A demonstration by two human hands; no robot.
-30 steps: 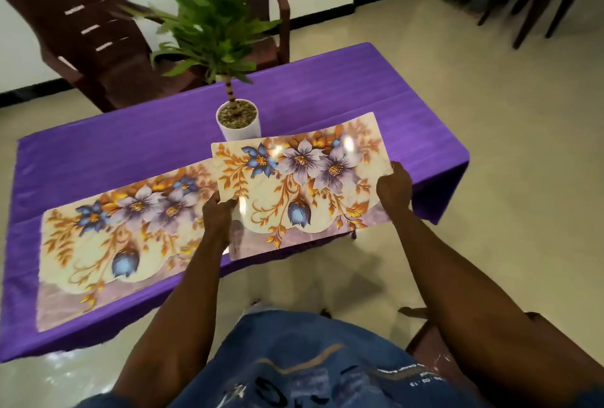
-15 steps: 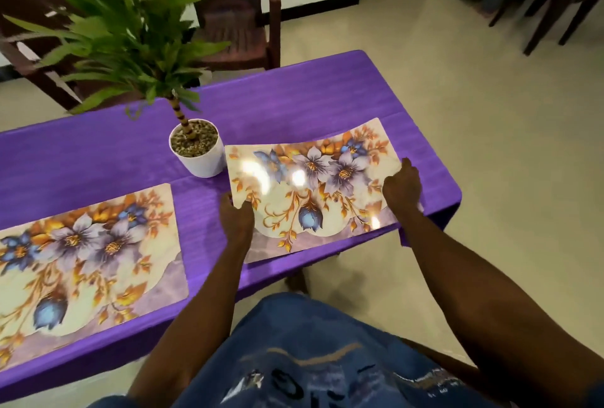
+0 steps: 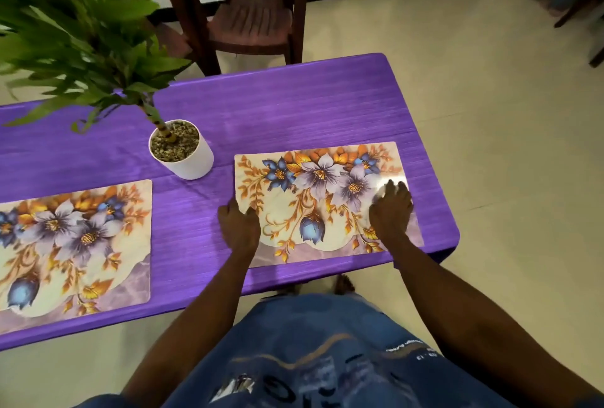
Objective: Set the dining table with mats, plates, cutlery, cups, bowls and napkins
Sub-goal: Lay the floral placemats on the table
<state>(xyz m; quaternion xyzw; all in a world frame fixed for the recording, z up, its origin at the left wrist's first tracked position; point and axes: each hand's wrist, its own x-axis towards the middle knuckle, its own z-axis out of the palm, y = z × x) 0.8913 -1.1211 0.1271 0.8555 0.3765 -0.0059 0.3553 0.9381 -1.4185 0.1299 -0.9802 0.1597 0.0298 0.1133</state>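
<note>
Two floral place mats lie on the purple table (image 3: pixel 294 107). The right mat (image 3: pixel 320 201) lies flat near the table's right end. At that mat's left edge my left hand (image 3: pixel 238 228) has its fingers curled, with the thumb on top of the mat. My right hand (image 3: pixel 390 211) lies palm down on the mat's right part, fingers spread. Further left, the other mat (image 3: pixel 75 244) sits apart from both hands.
A white pot (image 3: pixel 181 149) with a leafy green plant (image 3: pixel 75 31) stands between the mats, toward the back. A brown plastic chair (image 3: pixel 255 12) stands behind the table. Tiled floor (image 3: pixel 490 113) lies to the right, with dark chair legs (image 3: pixel 585 8) at the top right corner.
The right mat, held up and curved in both hands before, has come down flat on the table. My right hand has gone from gripping its edge to lying flat on it. The view has shifted right.
</note>
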